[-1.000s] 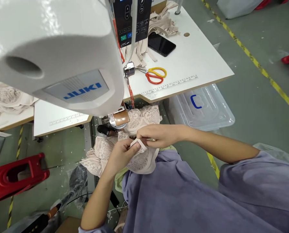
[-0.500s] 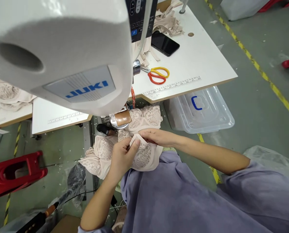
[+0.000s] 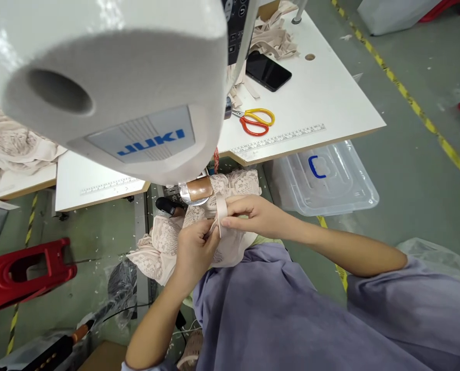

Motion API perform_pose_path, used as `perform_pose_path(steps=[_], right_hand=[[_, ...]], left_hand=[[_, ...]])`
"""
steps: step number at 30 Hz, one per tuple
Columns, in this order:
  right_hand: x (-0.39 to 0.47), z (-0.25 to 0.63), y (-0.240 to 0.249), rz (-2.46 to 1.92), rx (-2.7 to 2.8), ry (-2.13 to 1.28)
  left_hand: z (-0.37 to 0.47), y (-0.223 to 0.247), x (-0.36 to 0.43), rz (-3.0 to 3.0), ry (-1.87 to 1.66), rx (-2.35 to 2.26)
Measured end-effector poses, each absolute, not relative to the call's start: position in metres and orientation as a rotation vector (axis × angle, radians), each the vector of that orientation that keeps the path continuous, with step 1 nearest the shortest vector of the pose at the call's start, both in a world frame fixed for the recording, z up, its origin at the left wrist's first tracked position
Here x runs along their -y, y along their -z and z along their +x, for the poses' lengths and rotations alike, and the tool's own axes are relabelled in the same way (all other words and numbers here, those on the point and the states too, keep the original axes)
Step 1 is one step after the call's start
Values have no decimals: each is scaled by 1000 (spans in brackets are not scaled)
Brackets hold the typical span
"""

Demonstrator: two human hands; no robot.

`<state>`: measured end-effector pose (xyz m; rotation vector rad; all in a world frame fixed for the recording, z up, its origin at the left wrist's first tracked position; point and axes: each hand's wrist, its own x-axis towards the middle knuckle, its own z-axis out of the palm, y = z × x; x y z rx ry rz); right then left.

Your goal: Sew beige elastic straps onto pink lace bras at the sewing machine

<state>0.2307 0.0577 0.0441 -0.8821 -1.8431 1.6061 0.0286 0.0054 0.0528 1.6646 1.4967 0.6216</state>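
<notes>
Pale pink lace bras (image 3: 164, 239) hang in a chain over my lap, below the head of a white sewing machine (image 3: 137, 93). My left hand (image 3: 196, 252) is closed, thumb against fingers, pinching the edge of the bra fabric. A flat pale strap (image 3: 221, 207) stands up in a loop between my hands. My right hand (image 3: 255, 215) pinches this strap between thumb and fingers, just right of the left fingertips. Behind the hands is the machine's copper-coloured, rounded part (image 3: 199, 189), close to the lace. My fingers hide part of the strap and fabric.
Scissors (image 3: 258, 122) with red and yellow handles, a black phone (image 3: 269, 71) and cut strips (image 3: 276, 38) lie on the white table (image 3: 322, 98). Below it stands a clear lidded box (image 3: 330, 178). More lace pieces (image 3: 17, 144) are piled left; a red stool (image 3: 24, 275) is on the floor.
My right hand has turned and now pinches the strap from the side, lifting it into an upright loop. My left hand keeps its pinch nearly in place. The view has shifted slightly.
</notes>
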Motion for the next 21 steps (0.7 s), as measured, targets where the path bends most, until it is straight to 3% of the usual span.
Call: perform_pose_path(steps=[11,15,21], right_hand=[[-78,217,-47,-1031,1421,-1711],[-103,215,-46,-1001,1267,-1734],[-141,207,-42,-1119,1410,-1451]], left_hand=[[38,-23,5,1672,-1098,-1532],[21,-41,-15,2055,-981,-1414],[6,-70,-37,1800,-826,-1550]])
